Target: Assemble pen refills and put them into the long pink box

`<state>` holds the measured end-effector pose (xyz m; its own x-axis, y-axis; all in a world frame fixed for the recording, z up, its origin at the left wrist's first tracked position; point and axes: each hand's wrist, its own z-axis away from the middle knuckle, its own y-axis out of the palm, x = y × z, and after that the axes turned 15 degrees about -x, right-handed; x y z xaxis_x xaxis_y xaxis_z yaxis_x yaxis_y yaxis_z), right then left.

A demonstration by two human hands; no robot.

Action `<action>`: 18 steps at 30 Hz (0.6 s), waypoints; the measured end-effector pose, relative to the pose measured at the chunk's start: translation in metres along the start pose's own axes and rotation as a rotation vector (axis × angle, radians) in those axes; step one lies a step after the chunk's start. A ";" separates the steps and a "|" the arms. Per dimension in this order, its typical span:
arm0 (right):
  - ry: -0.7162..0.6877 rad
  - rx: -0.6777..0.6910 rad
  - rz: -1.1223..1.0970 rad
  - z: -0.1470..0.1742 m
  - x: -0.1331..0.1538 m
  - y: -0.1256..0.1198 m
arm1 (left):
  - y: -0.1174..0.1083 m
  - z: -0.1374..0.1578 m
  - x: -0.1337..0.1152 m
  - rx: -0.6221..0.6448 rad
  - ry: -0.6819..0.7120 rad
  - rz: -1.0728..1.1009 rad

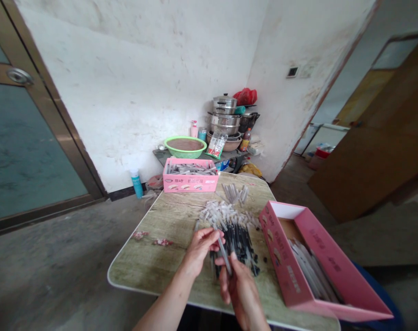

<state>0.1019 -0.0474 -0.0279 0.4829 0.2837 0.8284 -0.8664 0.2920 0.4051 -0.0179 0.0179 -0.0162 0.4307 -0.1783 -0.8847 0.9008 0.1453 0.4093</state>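
Translucent plastic tube: seemed light, stiff, slick; fingertip pinch near either end looked best. Was above worktop, toward near edge. Left hand clamped upper end, right hand lower. Slim black pieces lay beyond.

free: tabletop left | middle: black rod heap | right: near pink box | ahead: far pink box

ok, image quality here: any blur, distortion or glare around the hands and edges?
Head view: left hand, right hand and the tube they hold look slightly soft; head view: door frame leans steeply and near pink box looks stretched, likely wide-angle distortion; head view: diffuse light, no hard shadows, mild sheen on the door handle.
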 end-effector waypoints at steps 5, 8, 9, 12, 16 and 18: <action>0.016 0.049 -0.009 0.002 -0.004 -0.005 | -0.010 -0.016 -0.007 -0.085 0.019 0.067; 0.002 0.051 -0.007 0.004 -0.005 -0.005 | -0.013 -0.017 -0.007 -0.100 0.031 0.097; -0.002 0.050 -0.007 0.004 -0.005 -0.004 | -0.013 -0.017 -0.007 -0.100 0.032 0.098; -0.020 0.044 -0.018 0.005 -0.005 -0.002 | -0.014 -0.018 -0.006 -0.107 0.030 0.106; -0.065 0.044 -0.016 0.006 -0.004 0.000 | -0.013 -0.019 -0.005 -0.144 0.022 0.135; -0.100 0.049 0.016 0.006 -0.003 0.001 | -0.013 -0.019 -0.005 -0.163 0.015 0.145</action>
<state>0.0984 -0.0538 -0.0278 0.4564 0.1950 0.8682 -0.8802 0.2422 0.4083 -0.0324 0.0351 -0.0209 0.5534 -0.1298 -0.8227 0.8079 0.3236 0.4924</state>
